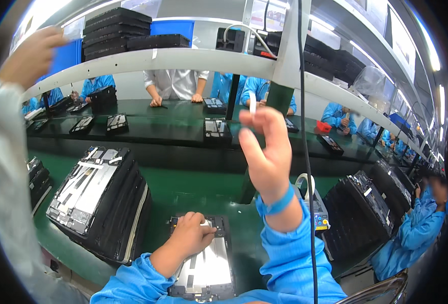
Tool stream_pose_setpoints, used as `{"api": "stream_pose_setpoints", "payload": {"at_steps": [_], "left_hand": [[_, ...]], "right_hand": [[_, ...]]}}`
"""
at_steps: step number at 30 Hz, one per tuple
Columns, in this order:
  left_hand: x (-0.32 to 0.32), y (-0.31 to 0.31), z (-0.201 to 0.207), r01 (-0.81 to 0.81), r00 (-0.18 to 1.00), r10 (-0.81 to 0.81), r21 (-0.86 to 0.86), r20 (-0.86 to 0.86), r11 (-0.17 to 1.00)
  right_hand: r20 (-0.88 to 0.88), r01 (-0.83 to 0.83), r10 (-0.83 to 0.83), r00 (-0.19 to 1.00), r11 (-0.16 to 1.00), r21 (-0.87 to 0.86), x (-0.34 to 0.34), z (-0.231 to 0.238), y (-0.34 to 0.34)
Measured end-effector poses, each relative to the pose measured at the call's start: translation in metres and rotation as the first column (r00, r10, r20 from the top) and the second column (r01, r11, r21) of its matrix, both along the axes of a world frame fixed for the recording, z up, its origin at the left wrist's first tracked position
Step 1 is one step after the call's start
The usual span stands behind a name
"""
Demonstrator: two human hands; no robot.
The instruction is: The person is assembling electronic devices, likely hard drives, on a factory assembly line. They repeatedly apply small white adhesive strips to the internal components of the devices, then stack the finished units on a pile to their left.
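Observation:
My left hand (189, 235) lies on an opened tablet (216, 258) directly before me, its fingers curled and pressed against the upper part. Silver panels and dark parts show inside the tablet; my hand and wrist cover some of it. Raised in front of me is my right hand (269, 152), with a blue band around the wrist. Its thumb stands apart from the bent fingers. A short white strip (253, 103) sticks up at those fingertips, seemingly caught between them, though slight blur hides the exact hold.
Stacked opened tablets in black trays (133, 213) stand at left; more stacks (355, 218) are at right, beside a small device with a display (319, 215). A black cable (307, 152) hangs ahead. Another person's blurred hand (31, 55) reaches in at upper left. Co-workers sit across the green bench (158, 121).

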State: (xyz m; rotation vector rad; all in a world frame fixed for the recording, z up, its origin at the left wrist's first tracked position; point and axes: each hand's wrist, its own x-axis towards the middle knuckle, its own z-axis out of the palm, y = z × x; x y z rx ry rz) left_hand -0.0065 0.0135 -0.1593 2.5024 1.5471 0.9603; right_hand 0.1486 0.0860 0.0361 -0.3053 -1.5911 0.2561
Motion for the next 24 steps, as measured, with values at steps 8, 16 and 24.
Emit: {"api": "stream_pose_setpoints", "payload": {"at_steps": [8,16,24], "left_hand": [[0.008,0.004,-0.004,-0.032,0.999,0.032,0.032,0.000,0.999],[0.000,-0.002,-0.015,-0.059,0.996,0.065,0.085,-0.059,0.995],[0.001,0.000,-0.001,-0.015,0.999,0.017,-0.055,0.034,0.998]], "right_hand": [[-0.032,-0.204,0.279,0.960,0.616,-0.761,0.040,-0.143,-0.032],[0.258,0.127,0.111,0.960,0.648,-0.751,0.032,-0.241,-0.017],[0.201,0.083,0.159,0.967,0.549,-0.832,0.025,-0.239,-0.019]]}}
